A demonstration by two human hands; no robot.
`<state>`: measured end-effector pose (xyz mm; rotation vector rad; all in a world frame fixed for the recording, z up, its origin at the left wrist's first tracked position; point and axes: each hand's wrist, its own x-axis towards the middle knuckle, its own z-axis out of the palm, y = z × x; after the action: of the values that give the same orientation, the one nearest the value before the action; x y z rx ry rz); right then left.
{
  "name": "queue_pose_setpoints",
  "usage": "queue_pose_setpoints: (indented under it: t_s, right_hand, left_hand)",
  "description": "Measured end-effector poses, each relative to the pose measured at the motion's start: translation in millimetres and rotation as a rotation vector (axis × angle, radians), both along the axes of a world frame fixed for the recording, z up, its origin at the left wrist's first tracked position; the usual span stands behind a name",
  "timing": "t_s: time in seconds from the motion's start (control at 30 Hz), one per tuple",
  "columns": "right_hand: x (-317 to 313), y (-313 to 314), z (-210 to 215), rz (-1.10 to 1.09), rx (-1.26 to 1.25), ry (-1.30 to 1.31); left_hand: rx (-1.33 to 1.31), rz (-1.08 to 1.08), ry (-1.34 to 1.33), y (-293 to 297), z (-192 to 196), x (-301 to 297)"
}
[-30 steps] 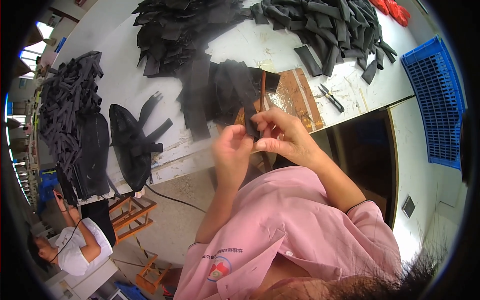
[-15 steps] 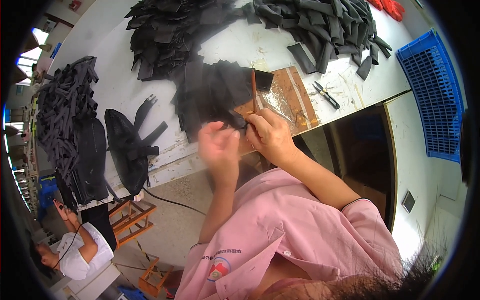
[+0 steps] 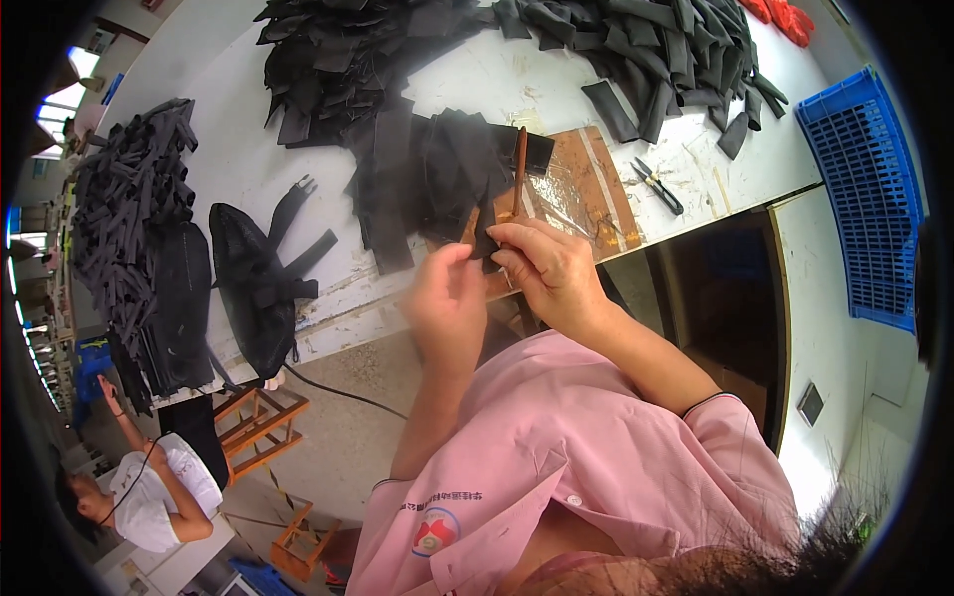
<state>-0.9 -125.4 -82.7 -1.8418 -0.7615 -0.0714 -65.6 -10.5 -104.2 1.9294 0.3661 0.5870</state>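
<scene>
My right hand (image 3: 558, 276) is closed, its fingertips pinching a small black fabric piece (image 3: 484, 236) over the table's near edge. Just beyond those fingers a thin reddish-brown rod (image 3: 520, 169) points away from me above a brown board (image 3: 576, 184); what its lower end rests on is hidden. Beside the fabric piece, my left hand (image 3: 447, 303) is smeared by motion, and whether it grips anything does not show. A loose stack of flat black fabric pieces (image 3: 397, 189) lies beyond both hands, partly overlapping the board.
Large heaps of black fabric pieces (image 3: 343, 60) and folded black strips (image 3: 666, 50) cover the far table. Thread snips (image 3: 658, 187) lie right of the board. A black fabric item with straps (image 3: 248, 288) sits left. A blue crate (image 3: 865, 199) stands right; a person (image 3: 159, 487) sits lower left.
My left hand has shifted slightly and stays blurred. My right hand has moved a little right, still pinching the black fabric. The seated person's arm has stretched out.
</scene>
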Motion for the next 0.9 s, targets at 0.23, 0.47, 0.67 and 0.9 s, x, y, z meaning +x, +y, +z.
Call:
queue_pose_setpoints:
  t_s: [0.23, 0.47, 0.67, 0.9]
  right_hand:
    - [-6.8, -1.5, 1.2, -0.01, 0.064, 0.304]
    - [-4.4, 2.8, -5.5, -0.036, 0.006, 0.164]
    - [8.1, 5.8, -18.2, -0.174, 0.02, 0.053]
    - [7.6, -5.0, -27.7, 0.485, 0.693, 1.525]
  left_hand:
    - [-0.401, -0.036, 0.024, -11.6, 18.6, 2.0]
    - [0.411, 0.151, -0.096, -15.3, 7.0, 0.9]
    - [-0.781, 0.062, -0.036, -3.9, 14.8, 10.1]
    - [-0.393, 0.073, -0.052, 8.0, -3.6, 13.8]
